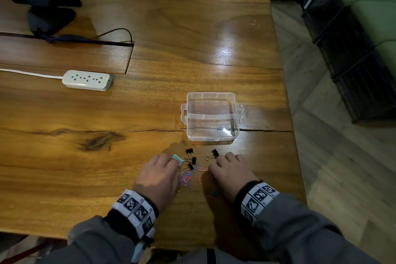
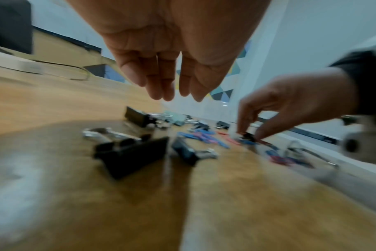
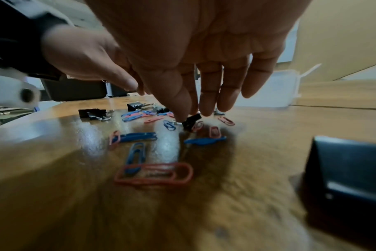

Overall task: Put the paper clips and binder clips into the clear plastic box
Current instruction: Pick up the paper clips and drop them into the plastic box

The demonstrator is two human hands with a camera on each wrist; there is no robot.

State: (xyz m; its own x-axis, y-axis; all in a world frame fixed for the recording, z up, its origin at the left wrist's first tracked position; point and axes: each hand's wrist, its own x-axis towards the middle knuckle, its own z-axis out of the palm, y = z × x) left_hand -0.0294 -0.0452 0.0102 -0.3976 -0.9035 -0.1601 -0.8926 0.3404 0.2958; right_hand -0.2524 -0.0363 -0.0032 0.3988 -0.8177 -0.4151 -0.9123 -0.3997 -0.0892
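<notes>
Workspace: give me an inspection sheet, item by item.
Surface: wooden table, cracked across near the box.
Job's things: clear box open, nothing in it; binder clips and paper clips scattered on the table in front of it.
Clutter: monitor base.
Hands: left hand open over the clips; right hand pinches a small black clip.
Cables: power strip with white cord; dark cable into the table slot.
Surroundings: black crates on the floor.
</notes>
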